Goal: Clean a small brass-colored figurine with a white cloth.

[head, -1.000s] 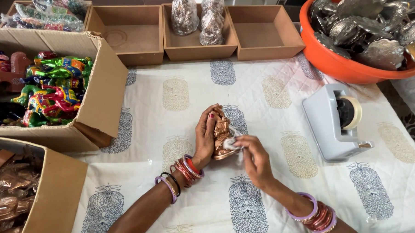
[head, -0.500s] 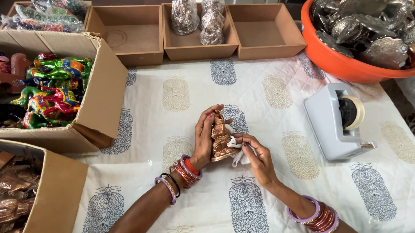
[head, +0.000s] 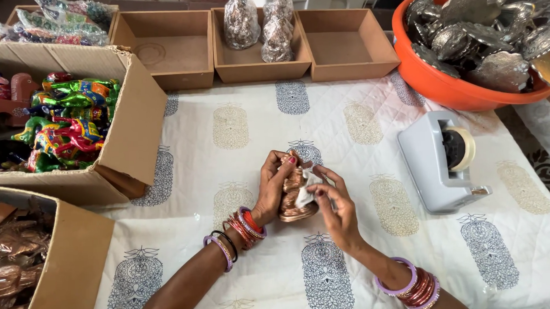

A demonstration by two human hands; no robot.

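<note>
Figurine: one, copper, on the counter left of the dispenser.
Left hand: grip grasping figurine.
Right hand: grip pinching wrap against it.
Trays: three.

Figurine center frame: glossy copper-look finish, partly under clear film. Tabletop cloth: matt quilted, printed. Boxes left: rough matt cardboard. Trays at top: matt fibreboard. Basin upper right: smooth orange plastic. Tape dispenser: matt grey plastic.
</note>
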